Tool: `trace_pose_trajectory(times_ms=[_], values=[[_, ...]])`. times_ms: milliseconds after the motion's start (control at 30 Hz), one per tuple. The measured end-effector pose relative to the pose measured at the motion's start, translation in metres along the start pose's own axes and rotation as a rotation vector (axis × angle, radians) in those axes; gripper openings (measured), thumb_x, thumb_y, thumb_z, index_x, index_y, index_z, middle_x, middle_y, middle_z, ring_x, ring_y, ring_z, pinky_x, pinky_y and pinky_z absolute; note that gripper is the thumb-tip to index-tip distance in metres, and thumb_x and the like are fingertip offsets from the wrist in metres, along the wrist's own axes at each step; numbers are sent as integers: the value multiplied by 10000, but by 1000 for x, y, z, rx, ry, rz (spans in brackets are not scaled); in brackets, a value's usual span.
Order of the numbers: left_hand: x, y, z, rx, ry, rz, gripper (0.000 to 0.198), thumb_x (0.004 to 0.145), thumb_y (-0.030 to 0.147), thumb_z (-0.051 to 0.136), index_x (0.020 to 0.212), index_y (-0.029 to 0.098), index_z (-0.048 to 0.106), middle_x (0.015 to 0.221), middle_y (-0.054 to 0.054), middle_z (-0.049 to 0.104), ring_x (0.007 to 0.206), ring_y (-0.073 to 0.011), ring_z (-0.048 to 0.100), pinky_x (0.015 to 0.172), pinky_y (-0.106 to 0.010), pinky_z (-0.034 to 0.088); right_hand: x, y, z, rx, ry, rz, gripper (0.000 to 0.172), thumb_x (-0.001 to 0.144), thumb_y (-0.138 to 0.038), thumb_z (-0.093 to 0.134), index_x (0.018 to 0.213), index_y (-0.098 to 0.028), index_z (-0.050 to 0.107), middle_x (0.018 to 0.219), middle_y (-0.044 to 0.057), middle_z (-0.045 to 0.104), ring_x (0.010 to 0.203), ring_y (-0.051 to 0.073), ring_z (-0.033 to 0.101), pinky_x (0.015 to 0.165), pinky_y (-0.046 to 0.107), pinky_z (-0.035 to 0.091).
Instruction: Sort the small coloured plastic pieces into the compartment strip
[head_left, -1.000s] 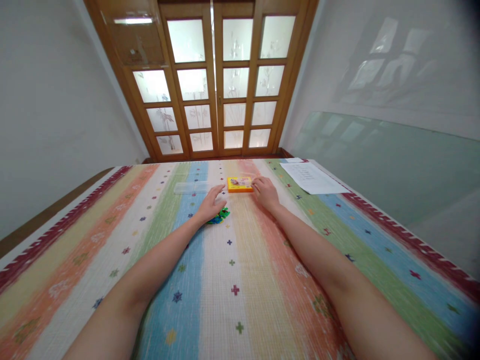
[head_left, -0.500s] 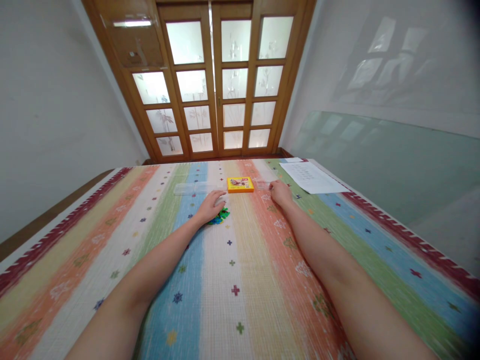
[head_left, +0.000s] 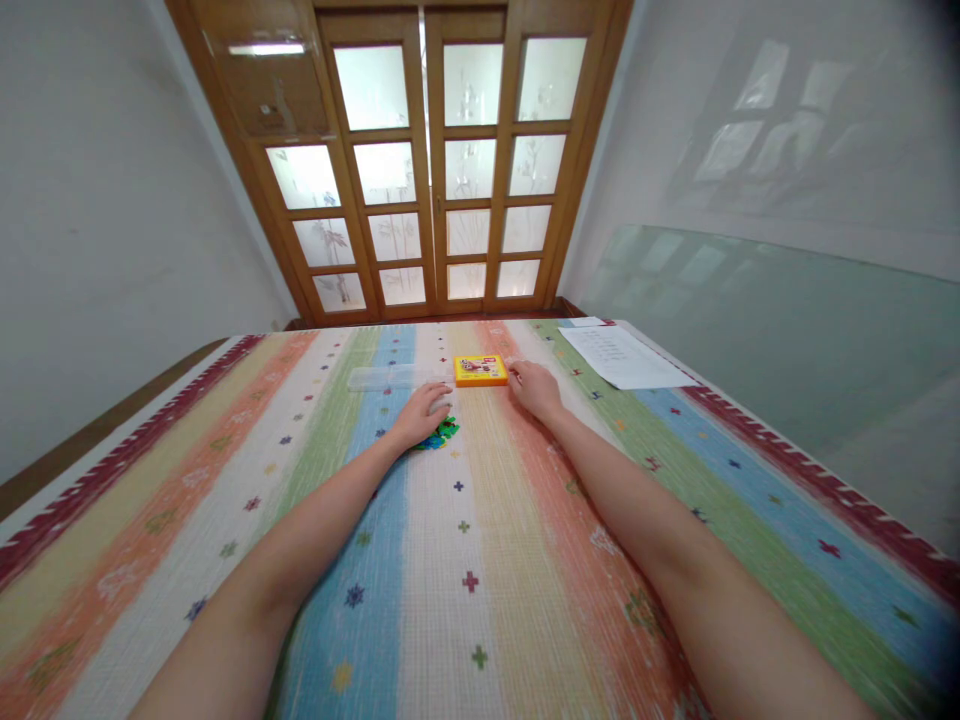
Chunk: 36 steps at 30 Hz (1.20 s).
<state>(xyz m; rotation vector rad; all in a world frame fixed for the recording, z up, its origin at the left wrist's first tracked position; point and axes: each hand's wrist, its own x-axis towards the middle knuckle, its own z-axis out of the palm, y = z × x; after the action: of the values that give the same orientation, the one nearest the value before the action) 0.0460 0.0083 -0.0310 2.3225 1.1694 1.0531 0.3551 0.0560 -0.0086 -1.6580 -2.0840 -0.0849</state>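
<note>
Right hand (head_left: 535, 388) has moved left to the yellow box's (head_left: 481, 371) end on the bench (head_left: 439, 570), fingers bunched, grip unclear. Left hand (head_left: 421, 413), loosely spread, is at the green-blue pieces (head_left: 444, 434).

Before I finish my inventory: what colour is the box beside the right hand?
The box is yellow, with a printed top; the head view shows it.

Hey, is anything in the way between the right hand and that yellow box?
Nothing that I can see. The right hand is at the right end of the yellow box, very close, maybe touching. The green and blue pieces are by the left hand, not in between.
</note>
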Motion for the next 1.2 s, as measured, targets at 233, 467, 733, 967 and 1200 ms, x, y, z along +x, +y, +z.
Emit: trace_pose_trajectory(times_ms=[233, 467, 733, 967, 1200], values=[[4, -5, 5, 16, -2, -29, 390, 941, 280, 606, 1322, 231, 677, 1465, -97, 614, 1402, -252, 543, 1253, -454, 374, -6, -21, 9, -9, -85, 12, 358, 1005, -326, 567, 1311, -153, 633, 1270, 175, 685, 1170, 298, 607, 960, 351, 454], [29, -16, 7, -116, -74, -215, 369, 937, 308, 617, 1287, 229, 707, 1359, -89, 700, 1278, -255, 651, 1178, -428, 466, -8, -26, 8, 35, -70, 48, 332, 1016, -311, 548, 1298, -164, 644, 1289, 187, 676, 1185, 309, 601, 994, 371, 442], [51, -21, 24, -108, -129, -202, 472, 921, 349, 629, 1368, 202, 661, 1413, -103, 676, 1309, -259, 634, 1204, -439, 434, -12, -24, 13, 57, -35, 65, 295, 1024, -308, 522, 1249, -194, 675, 1212, 149, 719, 1099, 285, 638, 922, 349, 465], [44, -26, 37, -287, -50, -209, 575, 909, 306, 621, 1470, 191, 572, 1475, -127, 632, 1356, -254, 613, 1211, -460, 432, -6, -15, 16, 109, 10, 69, 359, 1019, -244, 507, 1350, -194, 639, 1337, 135, 688, 1175, 269, 632, 985, 339, 472], [38, -25, 32, -374, -90, -262, 631, 887, 297, 646, 1503, 205, 550, 1503, -112, 611, 1399, -264, 583, 1244, -469, 401, -4, -11, 23, 109, -8, 74, 398, 1002, -246, 563, 1392, -179, 608, 1382, 160, 640, 1233, 278, 601, 1037, 346, 464]])
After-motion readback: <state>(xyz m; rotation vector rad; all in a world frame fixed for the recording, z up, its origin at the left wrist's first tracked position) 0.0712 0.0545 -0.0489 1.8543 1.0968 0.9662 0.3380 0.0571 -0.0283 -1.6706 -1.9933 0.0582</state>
